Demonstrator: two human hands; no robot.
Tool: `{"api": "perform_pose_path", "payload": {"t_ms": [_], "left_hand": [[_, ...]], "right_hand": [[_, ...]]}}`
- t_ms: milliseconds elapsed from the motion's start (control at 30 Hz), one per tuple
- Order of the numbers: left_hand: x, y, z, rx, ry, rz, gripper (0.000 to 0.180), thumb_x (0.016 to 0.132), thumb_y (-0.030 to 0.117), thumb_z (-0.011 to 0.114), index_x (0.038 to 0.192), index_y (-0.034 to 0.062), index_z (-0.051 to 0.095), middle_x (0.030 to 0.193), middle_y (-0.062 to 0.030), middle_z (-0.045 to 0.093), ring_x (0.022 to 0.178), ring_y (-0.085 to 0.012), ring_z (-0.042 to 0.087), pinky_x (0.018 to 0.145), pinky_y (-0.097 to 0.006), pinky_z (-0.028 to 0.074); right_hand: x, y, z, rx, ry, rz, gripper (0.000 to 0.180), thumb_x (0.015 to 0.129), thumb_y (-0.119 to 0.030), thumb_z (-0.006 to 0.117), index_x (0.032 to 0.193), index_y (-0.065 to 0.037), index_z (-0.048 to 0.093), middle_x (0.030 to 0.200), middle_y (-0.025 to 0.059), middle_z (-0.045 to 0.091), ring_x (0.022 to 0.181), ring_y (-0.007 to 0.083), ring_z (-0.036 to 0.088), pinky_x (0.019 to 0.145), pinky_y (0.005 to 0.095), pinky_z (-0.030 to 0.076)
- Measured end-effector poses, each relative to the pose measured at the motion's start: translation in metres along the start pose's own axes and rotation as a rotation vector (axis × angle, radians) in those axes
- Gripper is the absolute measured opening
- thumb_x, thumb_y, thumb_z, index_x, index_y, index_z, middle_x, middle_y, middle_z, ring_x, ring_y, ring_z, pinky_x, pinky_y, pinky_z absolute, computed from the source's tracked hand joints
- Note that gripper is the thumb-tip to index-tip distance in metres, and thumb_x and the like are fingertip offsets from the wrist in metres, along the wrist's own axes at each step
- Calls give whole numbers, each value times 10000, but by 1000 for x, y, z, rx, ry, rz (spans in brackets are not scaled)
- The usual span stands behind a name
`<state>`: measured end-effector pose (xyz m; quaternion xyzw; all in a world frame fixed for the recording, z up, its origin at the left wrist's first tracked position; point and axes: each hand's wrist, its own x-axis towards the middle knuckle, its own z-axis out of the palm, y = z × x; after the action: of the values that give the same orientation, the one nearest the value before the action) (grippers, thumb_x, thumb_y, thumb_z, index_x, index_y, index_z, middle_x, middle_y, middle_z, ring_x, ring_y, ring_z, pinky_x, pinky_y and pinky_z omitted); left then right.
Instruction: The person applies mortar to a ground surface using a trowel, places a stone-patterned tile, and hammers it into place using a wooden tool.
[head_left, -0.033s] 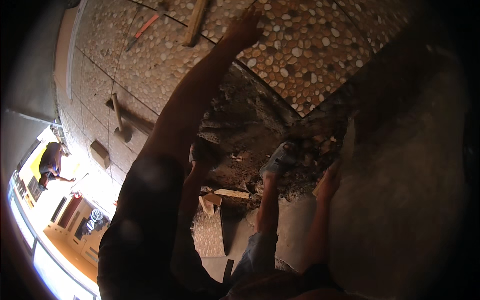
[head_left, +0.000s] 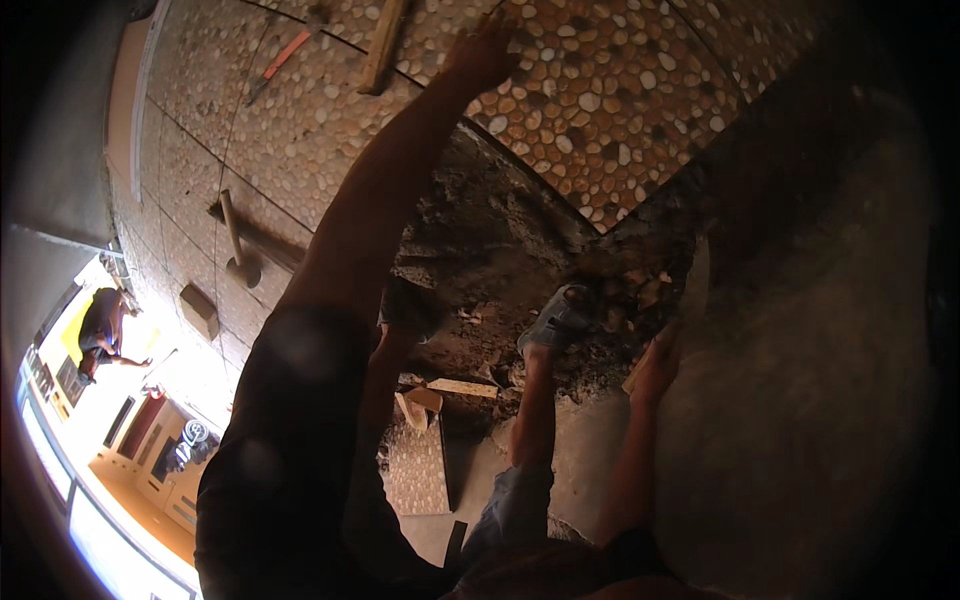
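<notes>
My left hand (head_left: 485,58) reaches far forward and lies over the brown pebble-patterned tile (head_left: 610,110), fingers stretched out and nothing visible in them. My right hand (head_left: 657,368) is closed around a long-bladed tool at the lower right; its pale blade (head_left: 697,285) points away from me, up along the grey wall. A light, wood-like end shows below the fingers. Dim light hides the blade's exact kind. Between my hands, the tile's corner borders a strip of dark, rough soil or mortar (head_left: 500,225).
A wooden strip (head_left: 381,50) and an orange-handled tool (head_left: 285,57) lie on the tiles ahead. Leftward are a mallet (head_left: 240,265) and a block (head_left: 199,310). My sandalled foot (head_left: 555,318) stands in rubble near a loose tile (head_left: 418,470). Another person (head_left: 102,325) crouches at far left.
My left hand has shifted very slightly to the left over the tile. The view has moved a little; my right hand keeps its hold on the long-bladed tool.
</notes>
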<state>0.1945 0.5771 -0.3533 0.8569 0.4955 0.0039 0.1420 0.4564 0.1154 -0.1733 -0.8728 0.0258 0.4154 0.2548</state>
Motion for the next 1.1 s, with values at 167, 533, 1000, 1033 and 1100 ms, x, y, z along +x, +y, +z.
{"api": "perform_pose_path", "payload": {"t_ms": [167,533,1000,1033,1100], "left_hand": [[7,9,-3,-12,-262,-47,866,813,464,643,1488,169,189,1560,-128,126,1418,-368,163,1094,-555,252],[7,-22,15,131,-164,42,816,842,463,641,1476,197,203,1497,-158,291,1333,-475,291,1013,-576,371],[42,86,-1,177,-197,172,969,724,441,765,1476,343,163,1554,-131,134,1267,-477,390,1030,-698,249],[47,118,-7,172,-199,215,987,710,436,775,1476,365,157,1559,-122,120,1237,-475,433,1043,-703,222],[53,183,-30,222,-411,110,1042,688,416,793,1492,252,151,1556,-175,31,1334,-492,233,1063,-672,189]], "right_hand": [[2,3,-3,62,90,5,445,904,-369,605,1167,-27,497,855,68,558,520,137,528,467,289,465],[135,-76,-31,-204,75,-262,594,898,-397,606,1358,-66,428,979,107,579,661,157,566,576,327,478],[193,-126,-9,-488,158,-430,490,914,-376,545,1322,-115,475,1185,189,590,1104,334,571,913,449,449],[189,-133,-9,-516,174,-439,489,916,-370,543,1322,-107,473,1200,194,579,1105,342,569,919,451,448],[195,-135,-14,-576,177,-449,515,925,-384,529,1345,-98,445,1239,208,551,1129,362,551,936,465,446]]}}
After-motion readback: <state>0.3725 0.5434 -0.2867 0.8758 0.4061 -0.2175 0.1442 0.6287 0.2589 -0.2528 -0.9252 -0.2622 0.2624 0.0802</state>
